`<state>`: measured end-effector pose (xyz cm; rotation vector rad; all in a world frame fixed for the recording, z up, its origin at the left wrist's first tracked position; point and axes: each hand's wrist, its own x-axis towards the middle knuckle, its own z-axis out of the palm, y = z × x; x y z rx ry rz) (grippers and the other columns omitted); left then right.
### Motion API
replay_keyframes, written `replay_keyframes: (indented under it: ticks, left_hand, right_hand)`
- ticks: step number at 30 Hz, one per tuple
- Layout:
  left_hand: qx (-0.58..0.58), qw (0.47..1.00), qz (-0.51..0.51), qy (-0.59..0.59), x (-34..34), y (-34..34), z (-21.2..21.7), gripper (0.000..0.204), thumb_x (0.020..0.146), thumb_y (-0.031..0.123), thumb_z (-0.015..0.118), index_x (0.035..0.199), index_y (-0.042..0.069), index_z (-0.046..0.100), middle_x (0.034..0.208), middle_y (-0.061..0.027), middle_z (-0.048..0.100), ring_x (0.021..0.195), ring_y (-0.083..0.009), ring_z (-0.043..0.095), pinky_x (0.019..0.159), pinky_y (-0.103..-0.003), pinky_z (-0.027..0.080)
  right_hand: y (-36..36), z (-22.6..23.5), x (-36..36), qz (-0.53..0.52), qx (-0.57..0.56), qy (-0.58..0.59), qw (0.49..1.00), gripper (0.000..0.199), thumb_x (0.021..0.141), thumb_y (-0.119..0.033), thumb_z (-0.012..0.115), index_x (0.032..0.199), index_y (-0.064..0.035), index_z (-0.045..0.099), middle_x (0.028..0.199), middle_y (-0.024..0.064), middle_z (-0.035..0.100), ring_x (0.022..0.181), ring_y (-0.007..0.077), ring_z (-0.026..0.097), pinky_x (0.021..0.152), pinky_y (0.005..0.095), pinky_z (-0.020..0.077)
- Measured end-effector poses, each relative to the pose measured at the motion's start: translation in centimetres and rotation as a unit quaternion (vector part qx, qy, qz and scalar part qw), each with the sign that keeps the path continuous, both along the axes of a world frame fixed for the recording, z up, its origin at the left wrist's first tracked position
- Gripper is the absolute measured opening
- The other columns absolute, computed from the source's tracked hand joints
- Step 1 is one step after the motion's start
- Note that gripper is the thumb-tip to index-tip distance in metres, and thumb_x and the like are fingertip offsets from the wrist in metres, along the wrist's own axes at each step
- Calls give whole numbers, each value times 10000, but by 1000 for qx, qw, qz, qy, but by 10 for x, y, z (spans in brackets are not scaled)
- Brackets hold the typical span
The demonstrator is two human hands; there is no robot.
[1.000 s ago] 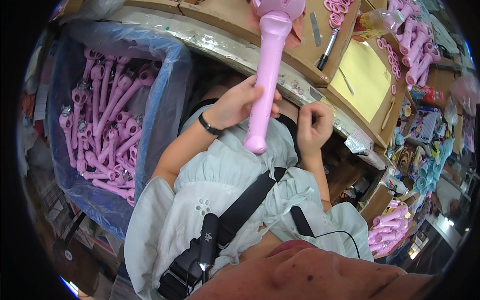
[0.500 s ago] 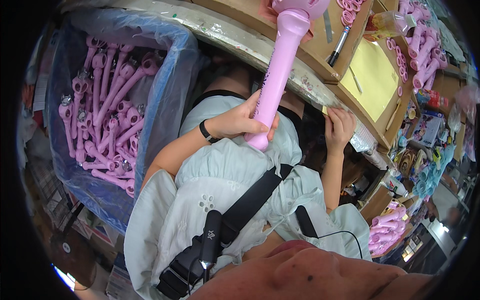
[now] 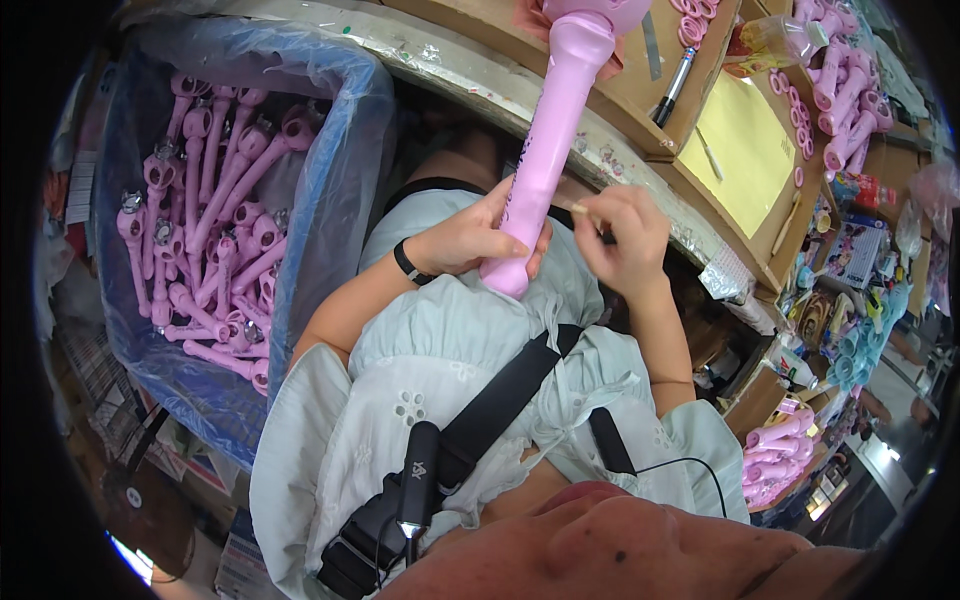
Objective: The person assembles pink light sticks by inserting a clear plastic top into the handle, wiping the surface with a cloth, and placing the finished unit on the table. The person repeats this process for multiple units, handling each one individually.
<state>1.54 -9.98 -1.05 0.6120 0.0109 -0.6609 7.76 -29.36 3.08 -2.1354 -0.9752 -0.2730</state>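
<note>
Pink wand [image 3: 555, 140] is right of the blue-lined bin [image 3: 330, 230], your left hand [image 3: 470, 238] wrapped round it, and your right hand [image 3: 632, 240] just swung binward, fingers pinching some tiny pale bit [image 3: 579, 208], so both hands are close now.

Pink wand [image 3: 552, 140] — gripped in left fingers [image 3: 542, 245].

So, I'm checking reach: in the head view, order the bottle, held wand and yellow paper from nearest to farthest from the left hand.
1. Held wand: in the left hand.
2. Yellow paper: to the right.
3. Bottle: upper right, beyond the paper.
</note>
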Motion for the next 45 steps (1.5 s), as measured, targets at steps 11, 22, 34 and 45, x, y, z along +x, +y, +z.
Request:
replay_keyframes:
  ticks: [11,22,34,45]
  left_hand:
    - [-24,1000,-4,15,0,0,-4,866,716,56,632,1441,101,161,923,-124,547,755,-222,615,688,-331,502]
    - [-37,999,-28,15,8,1,-6,765,737,46,618,1406,81,249,913,-123,547,789,-222,625,731,-332,505]
    - [-3,1000,-24,0,7,-2,-7,701,798,81,614,1399,62,252,953,-115,558,819,-204,620,764,-323,491]
    - [376,872,75,-303,7,-19,-5,1124,713,279,781,1447,45,-38,1322,-174,374,1073,-285,520,887,-356,445]
  right_hand:
    - [-4,-2,8,-41,-11,-50,998,172,658,-14,699,799,-67,617,750,76,592,607,225,582,509,308,463]
    - [-101,-59,17,-301,-186,-322,878,148,701,-284,767,839,-304,714,1222,13,543,1238,271,351,1045,419,218]
    - [-86,-73,-3,-362,-170,-197,895,167,762,-194,688,906,-266,728,1287,68,500,1236,297,335,1048,462,184]
    - [-2,-45,-32,-124,213,339,908,463,822,-132,661,1224,13,485,1175,116,543,1054,222,539,925,344,411]
